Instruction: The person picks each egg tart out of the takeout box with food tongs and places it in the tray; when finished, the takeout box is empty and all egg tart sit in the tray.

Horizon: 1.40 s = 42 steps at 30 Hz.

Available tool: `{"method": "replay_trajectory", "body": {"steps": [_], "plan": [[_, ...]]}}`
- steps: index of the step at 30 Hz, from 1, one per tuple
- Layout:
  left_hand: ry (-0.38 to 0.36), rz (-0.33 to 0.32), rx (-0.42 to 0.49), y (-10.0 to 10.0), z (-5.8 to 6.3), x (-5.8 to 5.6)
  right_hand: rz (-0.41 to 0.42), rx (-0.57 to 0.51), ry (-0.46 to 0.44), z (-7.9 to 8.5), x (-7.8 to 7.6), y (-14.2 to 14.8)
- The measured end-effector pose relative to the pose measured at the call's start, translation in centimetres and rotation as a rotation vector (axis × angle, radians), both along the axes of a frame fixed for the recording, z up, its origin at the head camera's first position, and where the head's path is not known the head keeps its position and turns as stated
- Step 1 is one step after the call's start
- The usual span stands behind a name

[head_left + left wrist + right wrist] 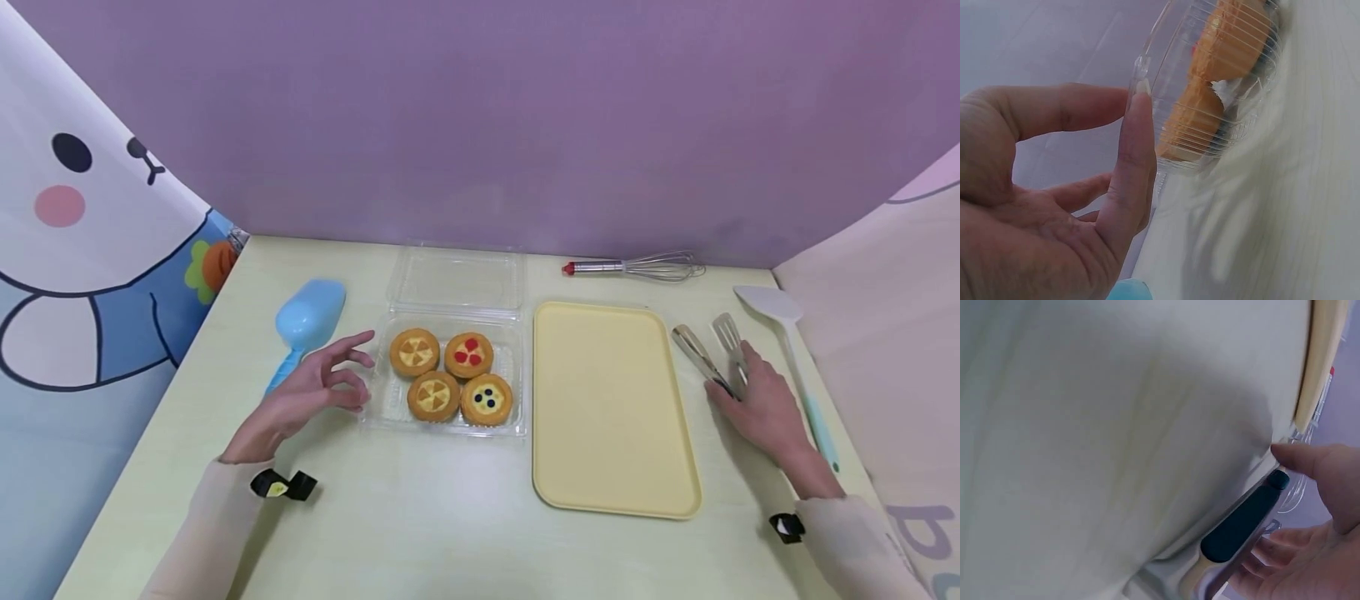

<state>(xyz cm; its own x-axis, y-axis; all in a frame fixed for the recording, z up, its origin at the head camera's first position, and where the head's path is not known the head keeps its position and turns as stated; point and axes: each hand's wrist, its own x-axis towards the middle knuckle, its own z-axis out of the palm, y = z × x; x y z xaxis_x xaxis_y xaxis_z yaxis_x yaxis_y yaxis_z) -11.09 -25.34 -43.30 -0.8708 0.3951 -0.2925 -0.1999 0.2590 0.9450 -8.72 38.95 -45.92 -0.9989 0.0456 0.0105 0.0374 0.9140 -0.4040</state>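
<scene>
A clear plastic box (383, 404) lies with its lid folded back and holds several tarts with fruit-like toppings, among them a red-dotted tart (468, 355) and a blue-dotted tart (487, 400). At the box's left edge is my left hand (318, 385), thumb and fingers loosely bent with a gap between them. In the left wrist view fingertips (1141, 90) overlap the box wall; contact is unclear. Metal tongs (699, 354) with dark green grip pads (1238, 522) lie on the right. Around their handle end is my right hand (765, 408), its thumb apart from the grip pad.
A cream tray (611, 408) lies between box and tongs. Behind it rests a whisk (626, 267). A spatula (791, 350) with a mint handle lies near the table's right edge. At the left is a blue scoop (311, 317). A purple wall (495, 125) stands behind.
</scene>
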Motion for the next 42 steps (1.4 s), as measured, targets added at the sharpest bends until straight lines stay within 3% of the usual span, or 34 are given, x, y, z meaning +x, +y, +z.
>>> {"method": "replay_trajectory", "body": {"steps": [23,34,42], "plan": [[-0.013,0.031,-0.01,0.3,0.1,0.3,0.029,0.044,0.002,0.3,-0.3,0.6],[-0.017,0.037,-0.013,0.4,0.2,0.2,0.073,0.042,0.048,1.7,-0.8,-0.3],[-0.02,0.041,-0.015,0.5,0.1,0.1,0.134,0.004,0.079,3.5,-1.2,-3.5]]}}
